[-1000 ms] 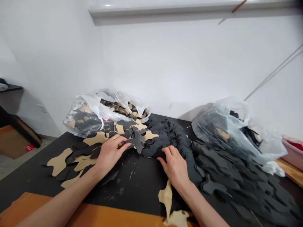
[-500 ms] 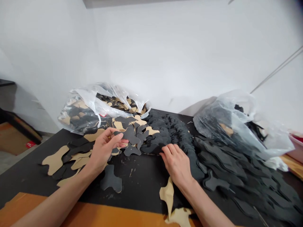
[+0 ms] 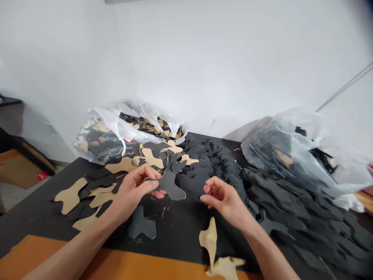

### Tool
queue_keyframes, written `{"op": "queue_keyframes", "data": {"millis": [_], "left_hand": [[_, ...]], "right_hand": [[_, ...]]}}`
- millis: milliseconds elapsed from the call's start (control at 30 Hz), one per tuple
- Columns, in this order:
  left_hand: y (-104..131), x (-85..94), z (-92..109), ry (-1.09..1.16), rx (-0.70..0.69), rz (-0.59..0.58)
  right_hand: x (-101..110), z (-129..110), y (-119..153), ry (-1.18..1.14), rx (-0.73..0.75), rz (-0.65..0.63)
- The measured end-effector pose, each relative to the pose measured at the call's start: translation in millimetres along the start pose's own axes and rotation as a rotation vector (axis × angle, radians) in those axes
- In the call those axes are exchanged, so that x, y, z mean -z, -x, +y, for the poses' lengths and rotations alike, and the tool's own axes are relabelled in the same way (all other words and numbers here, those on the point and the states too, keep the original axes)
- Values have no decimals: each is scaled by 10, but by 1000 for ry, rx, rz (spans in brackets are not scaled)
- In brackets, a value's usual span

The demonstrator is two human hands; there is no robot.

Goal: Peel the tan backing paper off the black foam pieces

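My left hand [image 3: 142,186] pinches a flat, dark grey cut-out piece [image 3: 171,186] with rounded lobes and a thin pale edge. Opposite it, my right hand [image 3: 223,198] has thumb and fingertips closed at the edge of a smooth black cut-out piece [image 3: 190,187], which lies partly behind the grey one. Beyond both hands, overlapping black pieces [image 3: 224,161] form rows. A loose pile of tan and dark pieces [image 3: 151,157] spreads behind my left hand. One grey piece [image 3: 142,223] lies below that hand, and curled tan backing scraps [image 3: 209,239] lie near my right forearm.
A clear plastic bag [image 3: 100,136] full of tan and dark pieces lies at the back left. Another plastic bag [image 3: 271,144] stands at the back right, behind stacked black pieces [image 3: 291,202]. Orange-brown cardboard [image 3: 116,264] lines the black table's [image 3: 177,241] front edge. A white wall rises behind.
My left hand has brought its grey piece nearer and slightly right. My right hand has drawn back from the black rows, and a black piece now shows at its fingertips.
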State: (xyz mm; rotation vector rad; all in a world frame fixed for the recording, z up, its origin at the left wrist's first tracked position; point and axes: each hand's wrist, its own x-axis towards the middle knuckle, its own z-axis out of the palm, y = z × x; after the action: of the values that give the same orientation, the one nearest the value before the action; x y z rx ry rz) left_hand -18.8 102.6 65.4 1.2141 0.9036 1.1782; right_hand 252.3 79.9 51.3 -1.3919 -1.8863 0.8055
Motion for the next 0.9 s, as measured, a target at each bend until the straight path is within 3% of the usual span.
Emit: {"op": "queue_keyframes", "data": {"millis": [67,133,233,300,433,533,700,900], "left_hand": [[46,-5,11,14,8,-39],[84,-45,5,-13,46,-92],[112,-139,-39,-58,93,-139],[121,-203,-82,-70,103,-151],[138,-278,-157,-70,128,-204],[129,-267,-175,-90,147,-277],[67,-213,-153,-288,144,-297],[64,-251,-113,-317,213,-350]], "right_hand": [[13,-29,48,-274,-113,-234],[8,-53,78,-259,-134,-321],[-17,-114,74,-63,-42,-128],[-58,-181,58,-165,-34,-46],[-236,-301,52,-546,-90,-111],[-356,-316,57,-674,-199,-154],[-352,-292,53,-652,-247,-185],[-335,-323,73,-603,-273,-240]]}}
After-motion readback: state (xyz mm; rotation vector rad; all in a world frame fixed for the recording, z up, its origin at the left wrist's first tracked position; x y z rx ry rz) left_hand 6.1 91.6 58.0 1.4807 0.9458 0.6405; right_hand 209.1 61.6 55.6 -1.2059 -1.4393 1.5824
